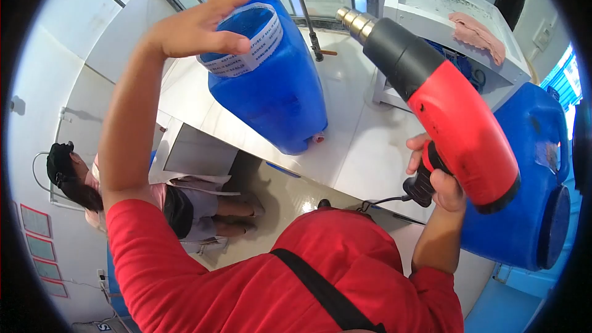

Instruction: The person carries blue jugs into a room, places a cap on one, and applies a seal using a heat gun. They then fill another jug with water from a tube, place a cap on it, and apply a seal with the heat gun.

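Left hand [203, 21]: flat and spread, fingers straight, palm resting against the rim of the seal band; grip open, pinching nothing.
Right hand [435, 176]: wrapped around the black handle of the heat gun; grip pressed together on that handle.
Heat gun [444, 102]: smooth red plastic body curving into a matte black barrel, ending in a stepped, shiny metal nozzle; a black cord left the base of the handle.
Heat gun axis: long axis ran from the handle at lower right up to the nozzle at upper left; the nozzle pointed toward the neck of the water container, still apart from it.
Water container [277, 86]: translucent blue plastic, glossy, rounded-rectangular body, lying on the desk with its long axis running from the base near the desk edge to the mouth at upper left.
Seal band [256, 49]: thin white plastic sleeve printed with dark lettering, circling the container's mouth, loose and slightly wrinkled.
Desk [357, 148]: white, smooth and reflective, carrying the container at its middle.
Second container [533, 166]: same blue plastic, glossy, behind the right hand at the right edge.
Pink cloth [478, 34]: soft, crumpled, lying on a white box-shaped unit at the far side.
Another person [185, 206]: seated below the desk at left.
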The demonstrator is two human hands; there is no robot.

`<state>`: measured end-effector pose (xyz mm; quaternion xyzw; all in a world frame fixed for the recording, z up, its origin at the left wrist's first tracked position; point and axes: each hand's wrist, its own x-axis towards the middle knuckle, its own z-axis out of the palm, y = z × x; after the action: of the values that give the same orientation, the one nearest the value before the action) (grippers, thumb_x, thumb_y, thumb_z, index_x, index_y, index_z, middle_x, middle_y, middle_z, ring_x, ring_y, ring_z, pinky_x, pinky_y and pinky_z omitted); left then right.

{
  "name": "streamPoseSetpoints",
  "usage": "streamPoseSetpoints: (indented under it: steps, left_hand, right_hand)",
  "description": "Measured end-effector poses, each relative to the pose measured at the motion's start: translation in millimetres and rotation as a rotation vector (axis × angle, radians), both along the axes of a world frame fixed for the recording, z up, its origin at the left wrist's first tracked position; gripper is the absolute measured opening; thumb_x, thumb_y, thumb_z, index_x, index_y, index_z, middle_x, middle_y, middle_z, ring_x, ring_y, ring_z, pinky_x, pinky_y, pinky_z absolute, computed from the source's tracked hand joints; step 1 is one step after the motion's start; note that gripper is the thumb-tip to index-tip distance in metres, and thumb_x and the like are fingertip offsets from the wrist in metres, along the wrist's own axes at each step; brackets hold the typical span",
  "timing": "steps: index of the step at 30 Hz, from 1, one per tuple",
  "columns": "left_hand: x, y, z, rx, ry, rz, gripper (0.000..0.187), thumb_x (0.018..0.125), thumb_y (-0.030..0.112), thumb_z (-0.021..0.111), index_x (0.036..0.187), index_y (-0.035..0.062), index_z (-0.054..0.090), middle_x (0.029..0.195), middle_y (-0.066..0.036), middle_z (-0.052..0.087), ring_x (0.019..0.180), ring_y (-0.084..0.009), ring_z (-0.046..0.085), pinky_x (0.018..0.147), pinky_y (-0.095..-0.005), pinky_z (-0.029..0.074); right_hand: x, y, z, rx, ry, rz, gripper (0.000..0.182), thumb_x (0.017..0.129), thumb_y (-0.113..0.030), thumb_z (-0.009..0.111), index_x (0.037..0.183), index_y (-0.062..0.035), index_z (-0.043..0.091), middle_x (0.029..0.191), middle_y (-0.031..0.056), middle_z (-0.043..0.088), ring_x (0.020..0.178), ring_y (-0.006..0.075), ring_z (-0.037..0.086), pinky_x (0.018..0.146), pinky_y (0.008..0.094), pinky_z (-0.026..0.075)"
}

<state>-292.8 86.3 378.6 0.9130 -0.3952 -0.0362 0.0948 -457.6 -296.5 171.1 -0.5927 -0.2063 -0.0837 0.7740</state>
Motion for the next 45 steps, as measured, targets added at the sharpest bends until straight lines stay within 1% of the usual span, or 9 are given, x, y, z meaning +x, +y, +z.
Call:
streamPoseSetpoints:
  steps: [7,15,20,24,33,35,37,40,45]
  left_hand:
    - [-2.5,12.3,10.8,0.066,0.067,-0.049,0.121,0.060,0.054,0.083,0.158,0.0166,0.021,0.150,-0.018,0.035,0.137,-0.0380,0.040,0.112,-0.0451,0.037]
    - [-3.5,1.8,6.0,0.163,0.041,0.054,0.128,0.055,0.051,0.081,0.159,0.0198,0.013,0.153,-0.022,0.034,0.137,-0.0409,0.040,0.114,-0.0458,0.034]
    - [2.6,3.4,3.0,0.160,0.022,0.012,0.128,0.056,0.051,0.081,0.159,0.0199,0.013,0.148,-0.023,0.040,0.136,-0.0409,0.042,0.113,-0.0453,0.035]
    - [-3.3,1.4,7.8,0.170,0.021,0.039,0.128,0.056,0.052,0.082,0.159,0.0189,0.013,0.147,-0.024,0.041,0.135,-0.0405,0.043,0.113,-0.0440,0.035]
    - [-0.6,5.7,6.1,0.151,0.039,0.020,0.129,0.056,0.052,0.084,0.159,0.0207,0.013,0.147,-0.023,0.041,0.133,-0.0404,0.045,0.112,-0.0439,0.037]
    - [-0.3,7.4,5.4,0.135,0.056,0.025,0.129,0.056,0.052,0.084,0.159,0.0206,0.013,0.147,-0.023,0.041,0.132,-0.0406,0.045,0.111,-0.0442,0.037]
    - [0.5,8.6,6.0,0.117,0.071,0.032,0.129,0.056,0.053,0.084,0.159,0.0206,0.013,0.146,-0.023,0.041,0.132,-0.0409,0.046,0.111,-0.0445,0.038]
    - [0.1,9.0,6.0,0.122,0.064,0.045,0.127,0.057,0.053,0.083,0.159,0.0207,0.014,0.146,-0.024,0.042,0.131,-0.0416,0.046,0.110,-0.0451,0.039]
    - [-10.0,1.5,1.6,0.149,0.005,0.265,0.124,0.065,0.077,0.071,0.158,0.0179,0.016,0.147,-0.027,0.040,0.135,-0.0444,0.043,0.110,-0.0489,0.039]
  right_hand:
    - [-27.5,-2.7,15.8,-0.442,-0.081,-0.106,0.039,0.075,-0.025,0.078,0.097,0.0031,0.063,0.071,0.0062,0.060,0.064,0.0169,0.059,0.060,0.0307,0.048]
    - [-20.2,-5.1,20.9,-0.733,0.160,-0.012,0.022,0.071,-0.006,0.074,0.092,-0.0059,0.067,0.076,0.0058,0.063,0.076,0.0186,0.063,0.072,0.0304,0.049]
    - [-50.7,13.4,2.1,-1.477,-0.432,-0.708,0.023,0.070,-0.004,0.072,0.092,-0.0083,0.067,0.078,0.0043,0.065,0.083,0.0176,0.064,0.075,0.0304,0.050]
    - [-37.0,50.1,72.5,-1.182,0.272,-0.085,0.030,0.072,-0.007,0.072,0.102,-0.0104,0.068,0.078,0.0035,0.065,0.079,0.0199,0.065,0.072,0.0318,0.051]
    - [-28.5,45.1,48.6,-1.074,-0.052,-0.096,0.036,0.074,-0.008,0.071,0.110,-0.0070,0.067,0.077,0.0035,0.065,0.072,0.0193,0.064,0.069,0.0319,0.051]
    - [-12.8,29.0,4.7,-0.518,-0.058,-0.007,0.036,0.078,-0.014,0.074,0.111,0.0005,0.066,0.080,0.0072,0.066,0.066,0.0174,0.062,0.064,0.0303,0.050]
    - [-5.8,22.4,8.8,-0.793,-0.171,-0.086,0.045,0.082,-0.023,0.076,0.113,0.0069,0.062,0.089,0.0122,0.068,0.065,0.0151,0.060,0.062,0.0288,0.049]
    - [-5.5,23.7,19.7,-0.264,-0.046,0.086,0.059,0.083,-0.033,0.079,0.120,0.0074,0.058,0.098,0.0143,0.068,0.065,0.0166,0.061,0.060,0.0296,0.049]
    - [-8.2,28.5,21.7,-0.174,-0.043,0.073,0.062,0.083,-0.037,0.078,0.122,0.0067,0.057,0.099,0.0160,0.067,0.065,0.0172,0.061,0.058,0.0298,0.049]
